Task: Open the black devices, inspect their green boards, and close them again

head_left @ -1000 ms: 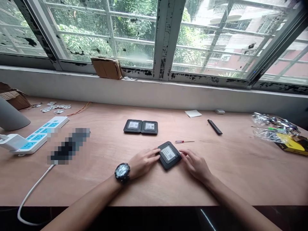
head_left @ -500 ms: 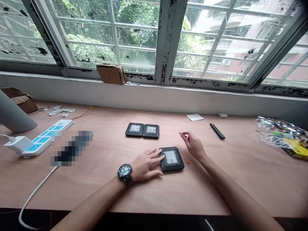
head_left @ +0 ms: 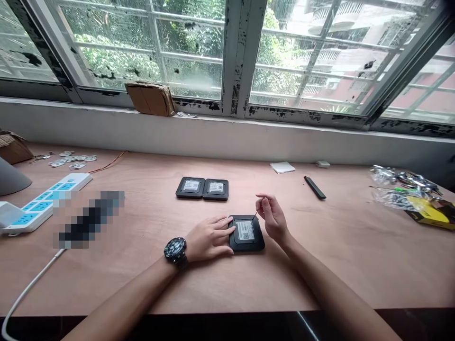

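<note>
Left hand (head_left: 209, 239) flat, steadying matte black rounded-square device (head_left: 246, 233); right hand (head_left: 272, 215) pinching thin screwdriver (head_left: 256, 212), tip at its corner

On the table (head_left: 320, 265) I have the device (head_left: 246, 233) at centre, left hand (head_left: 209, 239) on its 9 o'clock edge, right hand (head_left: 272, 218) with screwdriver (head_left: 256, 213) at 1 o'clock. Behind at 11, two devices (head_left: 202, 188); power strip (head_left: 39, 201) far at 9; notepad (head_left: 282, 167) at 1; bag (head_left: 401, 187) at 3.
</note>
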A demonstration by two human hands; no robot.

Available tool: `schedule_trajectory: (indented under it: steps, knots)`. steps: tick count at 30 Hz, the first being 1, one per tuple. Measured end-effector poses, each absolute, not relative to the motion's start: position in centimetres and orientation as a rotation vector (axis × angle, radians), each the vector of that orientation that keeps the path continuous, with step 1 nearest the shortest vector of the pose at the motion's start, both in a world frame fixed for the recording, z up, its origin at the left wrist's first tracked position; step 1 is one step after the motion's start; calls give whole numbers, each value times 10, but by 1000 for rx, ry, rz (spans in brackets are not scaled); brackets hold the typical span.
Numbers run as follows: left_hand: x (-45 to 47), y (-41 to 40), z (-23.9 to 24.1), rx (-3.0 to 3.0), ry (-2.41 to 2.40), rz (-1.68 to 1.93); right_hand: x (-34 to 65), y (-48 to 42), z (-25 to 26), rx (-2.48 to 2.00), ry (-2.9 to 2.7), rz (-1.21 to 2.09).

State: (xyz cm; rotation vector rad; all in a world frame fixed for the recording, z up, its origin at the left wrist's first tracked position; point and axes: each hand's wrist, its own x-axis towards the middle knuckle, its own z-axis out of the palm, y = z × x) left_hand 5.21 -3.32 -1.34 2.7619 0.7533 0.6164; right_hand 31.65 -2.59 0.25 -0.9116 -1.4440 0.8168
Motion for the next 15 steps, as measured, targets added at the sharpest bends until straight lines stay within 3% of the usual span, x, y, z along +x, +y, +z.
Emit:
schedule_trajectory:
  steps: [15]
  knots:
    - [21, -14, -7, 2503, 983, 812, 319, -20, 25, -918, -1387, 744]
